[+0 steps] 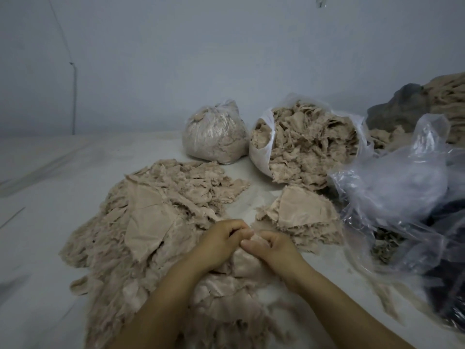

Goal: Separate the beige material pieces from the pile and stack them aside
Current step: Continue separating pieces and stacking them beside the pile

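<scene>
A big loose pile of beige material pieces (pixel 151 222) spreads over the white surface at centre left and runs toward me. A smaller, flatter stack of beige pieces (pixel 299 217) lies to the right of it. My left hand (pixel 221 241) and my right hand (pixel 270 248) meet at the near edge of the pile, fingers curled, both pinching one beige piece (pixel 247 260) between them. Most of that piece is hidden under my hands.
An open plastic bag full of beige scraps (pixel 309 147) lies on its side behind the stack. A tied bag of scraps (pixel 216 137) stands left of it. Crumpled clear plastic (pixel 402 197) over dark cloth fills the right side. A grey wall rises behind.
</scene>
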